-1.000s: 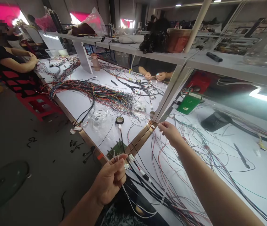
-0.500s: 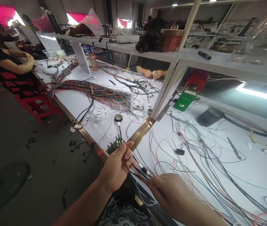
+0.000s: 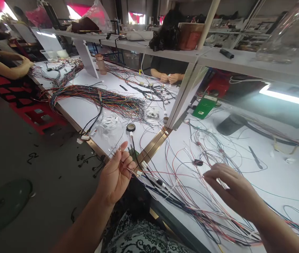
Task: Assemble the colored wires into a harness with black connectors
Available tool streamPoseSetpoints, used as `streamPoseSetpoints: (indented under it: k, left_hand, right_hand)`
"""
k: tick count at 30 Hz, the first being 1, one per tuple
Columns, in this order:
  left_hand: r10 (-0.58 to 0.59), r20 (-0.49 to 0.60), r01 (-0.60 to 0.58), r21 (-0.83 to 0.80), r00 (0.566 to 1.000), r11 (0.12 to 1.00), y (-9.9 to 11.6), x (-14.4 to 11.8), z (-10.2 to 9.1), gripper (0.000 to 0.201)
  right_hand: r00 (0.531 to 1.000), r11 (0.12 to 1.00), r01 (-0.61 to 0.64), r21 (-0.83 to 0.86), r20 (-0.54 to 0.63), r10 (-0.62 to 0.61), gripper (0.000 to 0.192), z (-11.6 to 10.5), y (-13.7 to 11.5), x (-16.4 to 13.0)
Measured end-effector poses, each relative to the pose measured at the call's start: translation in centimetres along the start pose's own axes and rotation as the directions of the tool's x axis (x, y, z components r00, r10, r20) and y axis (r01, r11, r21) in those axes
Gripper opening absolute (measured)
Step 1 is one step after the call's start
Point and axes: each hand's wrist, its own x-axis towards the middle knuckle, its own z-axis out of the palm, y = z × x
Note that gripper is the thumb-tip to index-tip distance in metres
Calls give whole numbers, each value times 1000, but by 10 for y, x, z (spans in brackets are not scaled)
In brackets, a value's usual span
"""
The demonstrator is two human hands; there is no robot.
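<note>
My left hand is closed around several thin wires, whose bare metal-tipped ends stick out past the thumb and fingertips. White connectors lie just to the right of its fingers. My right hand is over the table at the right, thumb and forefinger pinched at a thin red wire that stretches across from the left hand. Below that wire runs a loose bundle of black, red and white wires along the table's front edge. A small black connector lies beyond the right fingertips.
A thick wire bundle, a roll of black tape and a clear plastic bag lie on the left table. A divider post carries the overhead shelf. Co-workers sit at the left and across the table. A green box stands behind.
My right hand has moved right, away from the left hand, with the red wire drawn out between them. My left hand has shifted left and up.
</note>
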Motion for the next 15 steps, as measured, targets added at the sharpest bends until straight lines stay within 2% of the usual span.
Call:
streamPoseSetpoints:
  k: [4,6,8,10,12,13,15]
  left_hand:
    - [-81,49,83,-28,995,996,4,-10,4,34]
    - [-141,82,146,-61,987,987,9,-16,3,32]
    - [-186,164,209,-132,969,969,16,-22,0,25]
    - [-164,319,244,-231,933,942,23,-25,-4,21]
    - [-72,417,213,-302,906,929,30,-25,-8,21]
    - [-30,416,174,-313,909,934,33,-23,-12,23]
    - [13,294,65,-252,956,966,39,-20,-21,22]
  right_hand:
    - [978,998,-34,-43,-209,25,12,0,6,17]
    - [966,994,-97,-44,-245,83,15,4,11,23]
    - [947,976,-217,-12,-243,208,20,8,17,27]
    - [906,924,-381,28,-189,379,24,13,25,26]
    - [861,863,-505,25,-63,505,23,19,32,22]
    - [843,843,-537,-1,1,537,24,22,35,18]
    - [817,823,-561,-88,98,568,27,29,40,9]
